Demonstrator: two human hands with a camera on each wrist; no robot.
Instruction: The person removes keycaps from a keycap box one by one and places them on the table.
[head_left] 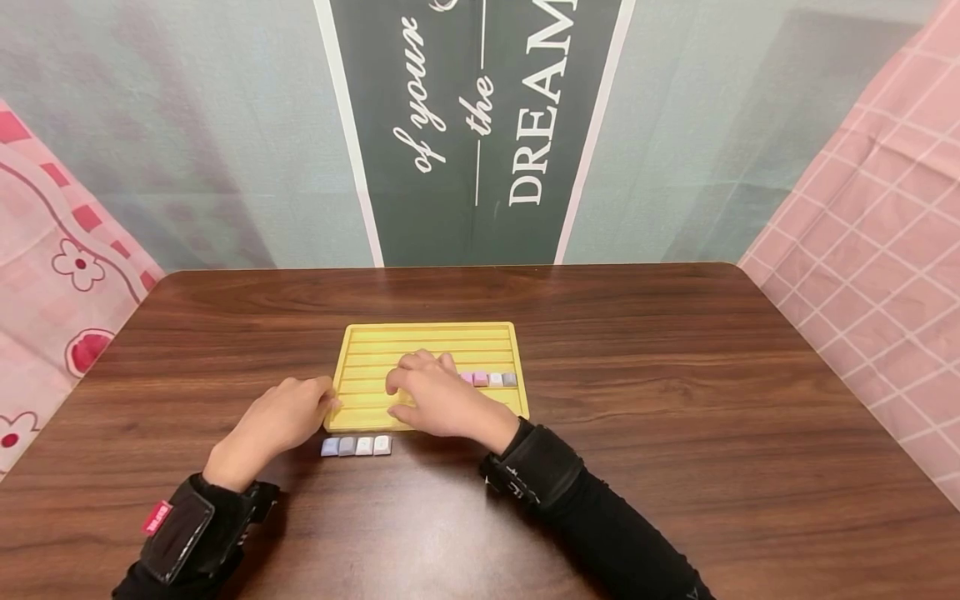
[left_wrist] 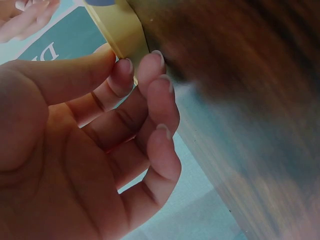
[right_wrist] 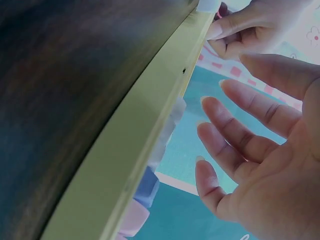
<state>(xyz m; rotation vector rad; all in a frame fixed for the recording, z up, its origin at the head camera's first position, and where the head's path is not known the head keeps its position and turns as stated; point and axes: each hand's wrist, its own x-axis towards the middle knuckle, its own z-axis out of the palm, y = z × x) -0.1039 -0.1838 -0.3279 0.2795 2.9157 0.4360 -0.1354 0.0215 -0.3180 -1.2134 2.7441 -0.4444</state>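
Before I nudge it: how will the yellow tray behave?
The yellow tray probably slides rather than tips, being broad and low. It looks stiff, its edges straight. Its keycaps may shift sideways; no dividers show between them.

You're at a wood-grained table [head_left: 675,350] in what looks like a small booth screened with fabric: beyond the table a lettered backdrop [head_left: 480,237], left of it a flowered pink cloth [head_left: 37,333], right of it a checked pink cloth [head_left: 885,250]. The wider building can't be told.
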